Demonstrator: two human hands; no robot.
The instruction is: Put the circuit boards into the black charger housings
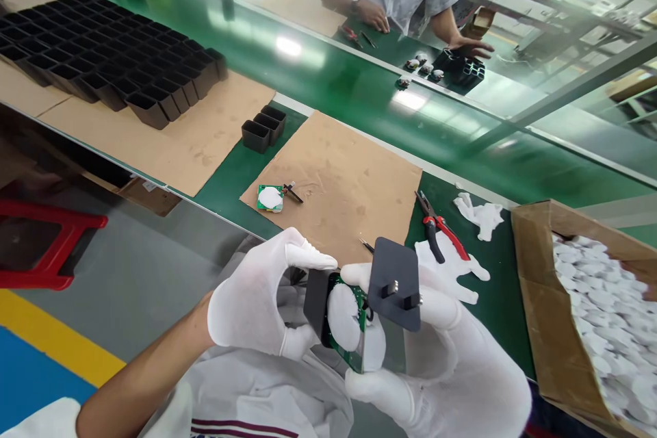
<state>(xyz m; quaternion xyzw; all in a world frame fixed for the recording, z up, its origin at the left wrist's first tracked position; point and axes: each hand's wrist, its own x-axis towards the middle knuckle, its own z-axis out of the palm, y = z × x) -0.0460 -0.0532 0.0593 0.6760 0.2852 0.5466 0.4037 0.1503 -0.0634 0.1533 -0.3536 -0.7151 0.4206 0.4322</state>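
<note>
My left hand (pixel 259 298), in a white glove, is closed around a small black plastic case (pixel 315 302). My gloved right hand (pixel 456 363) grips a green circuit board (pixel 352 358) by its edges, at the mouth of the case. One side of the board seems to be partly inside; how deep, I cannot tell. White round pads (pixel 343 318) cover both faces of the board. A black plug cover (pixel 393 277) with metal prongs rests against my right fingers, apparently wired to the board. Another padded circuit board (pixel 270 198) lies on the cardboard sheet (pixel 349 171).
Rows of black cases (pixel 102 48) stand at left, with three more cases (pixel 263 129) nearer. Red-handled pliers (pixel 441 226) lie on a white glove (pixel 452 274). A box (pixel 538 301) of white pads is at right. Across the green divider, a co-worker's hands (pixel 374 14) rest on a bench.
</note>
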